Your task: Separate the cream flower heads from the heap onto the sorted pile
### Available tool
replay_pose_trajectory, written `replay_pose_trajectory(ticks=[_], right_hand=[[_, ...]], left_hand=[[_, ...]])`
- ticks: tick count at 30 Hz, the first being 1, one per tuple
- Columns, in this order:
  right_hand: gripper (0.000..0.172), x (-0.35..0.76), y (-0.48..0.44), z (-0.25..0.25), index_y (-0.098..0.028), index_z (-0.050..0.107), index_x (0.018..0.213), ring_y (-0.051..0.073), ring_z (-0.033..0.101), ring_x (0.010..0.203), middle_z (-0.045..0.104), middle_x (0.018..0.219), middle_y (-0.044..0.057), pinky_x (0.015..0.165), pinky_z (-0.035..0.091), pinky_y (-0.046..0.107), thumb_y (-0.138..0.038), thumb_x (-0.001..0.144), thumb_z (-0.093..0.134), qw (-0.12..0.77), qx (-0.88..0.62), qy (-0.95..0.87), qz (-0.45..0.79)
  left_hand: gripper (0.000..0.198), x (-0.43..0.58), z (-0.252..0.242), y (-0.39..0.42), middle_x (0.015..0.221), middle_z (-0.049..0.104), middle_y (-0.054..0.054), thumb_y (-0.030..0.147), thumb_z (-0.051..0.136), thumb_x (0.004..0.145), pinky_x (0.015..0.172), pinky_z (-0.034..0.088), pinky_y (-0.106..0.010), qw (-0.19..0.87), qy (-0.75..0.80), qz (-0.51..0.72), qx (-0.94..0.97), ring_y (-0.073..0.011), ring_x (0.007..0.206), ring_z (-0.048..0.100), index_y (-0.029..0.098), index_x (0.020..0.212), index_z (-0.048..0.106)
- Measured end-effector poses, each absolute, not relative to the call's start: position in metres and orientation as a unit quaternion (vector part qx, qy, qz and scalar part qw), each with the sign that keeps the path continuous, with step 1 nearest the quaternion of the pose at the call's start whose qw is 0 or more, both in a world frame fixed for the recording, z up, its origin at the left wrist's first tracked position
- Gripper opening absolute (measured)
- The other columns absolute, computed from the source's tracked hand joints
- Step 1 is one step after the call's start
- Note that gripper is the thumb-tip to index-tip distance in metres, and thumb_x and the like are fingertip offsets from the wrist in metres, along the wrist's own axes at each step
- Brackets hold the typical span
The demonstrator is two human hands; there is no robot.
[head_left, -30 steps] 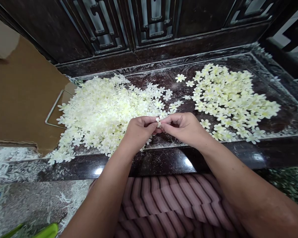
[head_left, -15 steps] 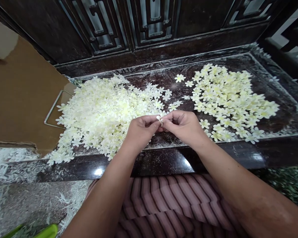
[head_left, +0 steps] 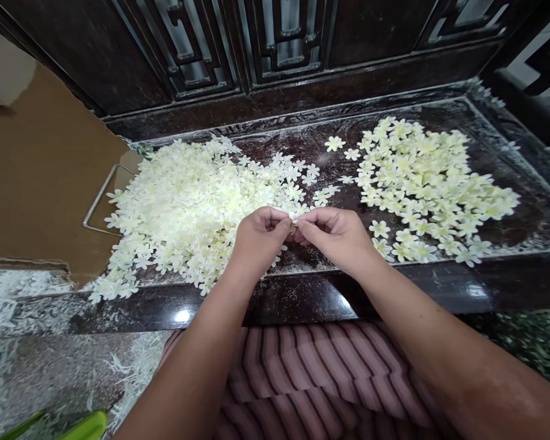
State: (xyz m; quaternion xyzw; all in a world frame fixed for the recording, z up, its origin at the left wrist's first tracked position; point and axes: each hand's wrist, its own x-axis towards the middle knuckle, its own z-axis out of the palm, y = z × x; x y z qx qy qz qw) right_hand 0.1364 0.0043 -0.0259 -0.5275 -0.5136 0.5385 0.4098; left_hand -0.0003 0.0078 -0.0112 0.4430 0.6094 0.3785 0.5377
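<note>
Over the bench (head_left: 297, 299): one small white flower (head_left: 294, 216), partly hidden, pinched by left hand (head_left: 260, 238) and right hand (head_left: 337, 237); fingertip grip presumably suits so slight a piece. Flower heap (head_left: 187, 201), left; smaller flower group (head_left: 417, 171), right; spacing presumably keeps lots distinct.

1 small white flower (head_left: 294, 216) between 2 hands (head_left: 256, 238)

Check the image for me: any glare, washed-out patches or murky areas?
Head view: the left flower pile looks washed out in its middle, while the right flower pile shows clearer petals; head view: glare spots on the bench's front edge; head view: the white piece between the fingers is too small to make out well.
</note>
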Motion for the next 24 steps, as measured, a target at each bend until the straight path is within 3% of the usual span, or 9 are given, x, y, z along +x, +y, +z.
replay_pose_trajectory(ticks=[5, 15, 24], right_hand=[[0.012, 0.1375, 0.0057, -0.0221, -0.015, 0.069, 0.067, 0.012, 0.062, 0.060, 0.068, 0.062, 0.002, 0.061, 0.052, 0.026, -0.027, 0.067, 0.068, 0.406, -0.502, -0.487, 0.588], [0.033, 0.1393, 0.0072, -0.0235, -0.015, 0.070, 0.065, 0.012, 0.064, 0.060, 0.069, 0.062, 0.003, 0.065, 0.055, 0.028, -0.047, 0.059, 0.077, 0.401, -0.469, -0.478, 0.625], [0.034, 0.1399, 0.0075, -0.0232, -0.015, 0.071, 0.065, 0.013, 0.064, 0.062, 0.069, 0.062, 0.003, 0.066, 0.054, 0.028, -0.048, 0.059, 0.076, 0.394, -0.462, -0.489, 0.626]], left_hand=[[0.004, -0.0016, -0.0110, 0.0067, 0.055, 0.060, 0.003, 0.017, 0.063, 0.067, 0.055, 0.046, -0.021, 0.537, 0.604, 0.380, 0.451, -0.0093, 0.054, 0.058, 0.015, 0.067, 0.059], [0.005, -0.0028, -0.0103, 0.0081, 0.055, 0.060, 0.003, 0.016, 0.063, 0.065, 0.055, 0.046, -0.022, 0.535, 0.610, 0.378, 0.446, -0.0092, 0.053, 0.057, 0.015, 0.065, 0.058], [0.006, -0.0031, -0.0074, 0.0080, 0.055, 0.060, 0.002, 0.015, 0.065, 0.064, 0.054, 0.045, -0.021, 0.535, 0.612, 0.369, 0.451, -0.0092, 0.052, 0.056, 0.014, 0.065, 0.059]])
